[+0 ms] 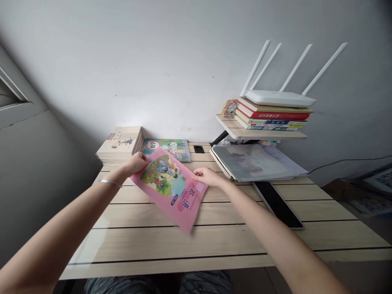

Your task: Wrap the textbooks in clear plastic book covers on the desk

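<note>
Between my two hands is a pink English textbook with a cartoon cover, tilted and turned so its title lies toward the lower right. My left hand is closed on its upper left edge. My right hand pinches the edge at the right. Behind the textbook, a green and blue maths textbook lies on the table, partly covered by the pink one. A stack of cream booklets stands just beyond my left hand.
The slatted wooden table spans the view. At the right, a small shelf carries several books and a white router. Below are papers in a clear folder and a phone. A black socket sits near the wall.
</note>
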The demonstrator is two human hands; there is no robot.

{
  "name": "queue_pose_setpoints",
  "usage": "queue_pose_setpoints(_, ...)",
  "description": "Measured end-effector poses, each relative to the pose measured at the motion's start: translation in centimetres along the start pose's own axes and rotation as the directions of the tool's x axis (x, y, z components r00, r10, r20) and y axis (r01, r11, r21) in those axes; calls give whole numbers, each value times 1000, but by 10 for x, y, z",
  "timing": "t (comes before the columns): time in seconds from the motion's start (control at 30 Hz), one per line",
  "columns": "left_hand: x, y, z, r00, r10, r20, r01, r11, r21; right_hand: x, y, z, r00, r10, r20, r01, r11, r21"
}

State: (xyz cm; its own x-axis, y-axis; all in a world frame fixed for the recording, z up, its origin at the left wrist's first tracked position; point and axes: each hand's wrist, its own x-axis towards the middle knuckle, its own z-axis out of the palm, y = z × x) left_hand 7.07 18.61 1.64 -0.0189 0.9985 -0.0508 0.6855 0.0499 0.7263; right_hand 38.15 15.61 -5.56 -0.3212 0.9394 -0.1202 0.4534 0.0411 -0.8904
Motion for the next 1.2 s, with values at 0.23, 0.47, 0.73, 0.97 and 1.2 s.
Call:
queue_pose_setpoints(0.23,36,60,-9,947,314,-63,-298,936,190,-11,11,37,986,108,-123,-84,979,188)
queue_pose_setpoints(0.47,-12,44,58,772,601,207,-635,725,266,-15,21,50,931,200,-307,-145,970,193)
queue_pose_setpoints(0.73,-94,-29,75,686,663,301,-724,580,373,-38,13,49,893,99,-439,-148,986,-80)
queue_pose_setpoints(0.97,-119,-46,82,667,700,255,-731,550,403,-63,-17,79,802,-523,-288,261,741,-619)
queue_pose_setpoints(1.2,-115,-48,91,616,766,183,-748,496,440,-64,-20,125,796,-585,-156,369,672,-642)
